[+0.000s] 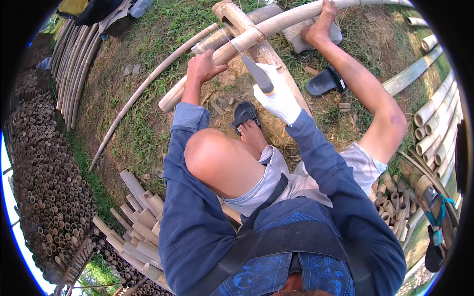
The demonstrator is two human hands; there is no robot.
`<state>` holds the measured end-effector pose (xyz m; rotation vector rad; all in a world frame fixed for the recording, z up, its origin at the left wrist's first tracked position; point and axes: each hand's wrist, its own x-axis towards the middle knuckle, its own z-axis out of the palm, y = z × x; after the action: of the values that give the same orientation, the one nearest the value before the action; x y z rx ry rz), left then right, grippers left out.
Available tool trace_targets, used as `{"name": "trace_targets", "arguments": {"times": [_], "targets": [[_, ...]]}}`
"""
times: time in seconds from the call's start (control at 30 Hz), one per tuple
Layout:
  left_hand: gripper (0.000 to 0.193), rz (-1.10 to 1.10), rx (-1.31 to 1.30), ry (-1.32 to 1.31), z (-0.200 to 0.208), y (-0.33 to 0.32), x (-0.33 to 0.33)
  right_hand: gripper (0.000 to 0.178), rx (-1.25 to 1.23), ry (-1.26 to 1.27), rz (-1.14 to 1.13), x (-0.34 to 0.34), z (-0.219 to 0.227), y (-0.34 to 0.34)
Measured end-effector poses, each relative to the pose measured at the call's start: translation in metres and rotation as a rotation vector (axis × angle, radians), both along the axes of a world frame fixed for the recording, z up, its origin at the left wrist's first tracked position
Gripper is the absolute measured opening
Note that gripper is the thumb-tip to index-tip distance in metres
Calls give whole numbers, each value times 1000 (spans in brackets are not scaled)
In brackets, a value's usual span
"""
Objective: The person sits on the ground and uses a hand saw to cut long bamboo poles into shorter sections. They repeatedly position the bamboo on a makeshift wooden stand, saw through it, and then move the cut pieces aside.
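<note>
A thick pale bamboo pole (291, 20) slants across in front of me, resting over another bamboo piece (276, 56) that serves as a support under it. My left hand (201, 68), bare, is wrapped round the pole near its cut left end. In a white knitted glove, my right hand (280, 97) grips the dark grey handle of a hand saw (256, 74). The saw's thin blade points up and away from me and lies against the pole, just right of my left hand. How deep the blade sits cannot be made out. My bare right foot (321, 24) presses on the pole farther along.
One black sandal (323, 83) lies empty on the ground; another (244, 112) is on my left foot. A long thin bamboo (143, 91) curves across the grass. Stacked cut bamboo (54, 182) fills the left; more lengths (140, 232) lie beside me and poles (437, 116) at right.
</note>
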<state>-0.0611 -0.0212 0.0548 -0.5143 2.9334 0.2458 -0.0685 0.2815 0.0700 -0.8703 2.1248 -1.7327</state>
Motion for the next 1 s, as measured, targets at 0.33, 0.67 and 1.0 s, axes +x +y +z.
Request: {"name": "trace_targets", "arguments": {"times": [0.33,0.67,1.0], "targets": [[72,28,-2,-4,-8,1,3,59,74,-123,29,37,22,76],[76,39,28,-46,-5,-5,7,65,177,24,37,90,37,150],[76,-19,45,44,0,3,-15,57,-48,90,7,-54,-25,-51]]}}
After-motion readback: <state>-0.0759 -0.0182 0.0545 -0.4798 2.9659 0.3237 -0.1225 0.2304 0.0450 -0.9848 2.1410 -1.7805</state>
